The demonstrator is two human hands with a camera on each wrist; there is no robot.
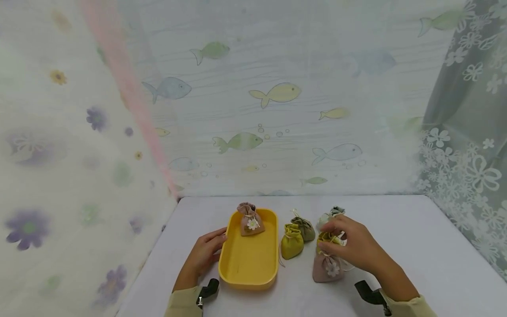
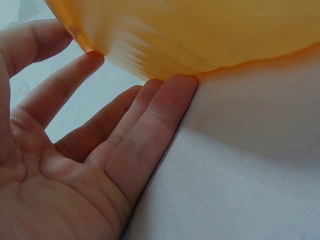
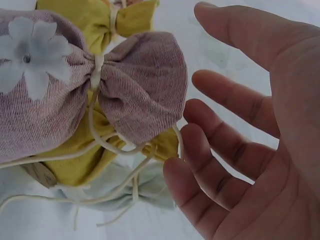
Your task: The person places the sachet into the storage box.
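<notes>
Fingertips of my left hand (image 1: 203, 254) touch the left wall of a yellow tray (image 1: 248, 266); in the left wrist view its fingers are fairly straight against the tray's side. A pinkish drawstring pouch (image 1: 251, 223) with a white flower lies inside, at the far end. My right hand (image 1: 358, 243) hovers over a cluster of pouches, thumb and fingers apart. Closest to its fingertips in the right wrist view is the gathered top of a mauve pouch (image 3: 145, 85) with a white flower. A yellow pouch (image 3: 80, 160) and a pale green pouch (image 3: 155, 192) lie beyond it, partly covered.
Between tray and right hand stand another yellow pouch (image 1: 292, 243) and an olive pouch (image 1: 306, 230). A white cloth covers the table (image 1: 396, 220). Fish-patterned curtain (image 1: 277, 123) hangs behind it, with a flowered curtain (image 1: 59, 185) along the left.
</notes>
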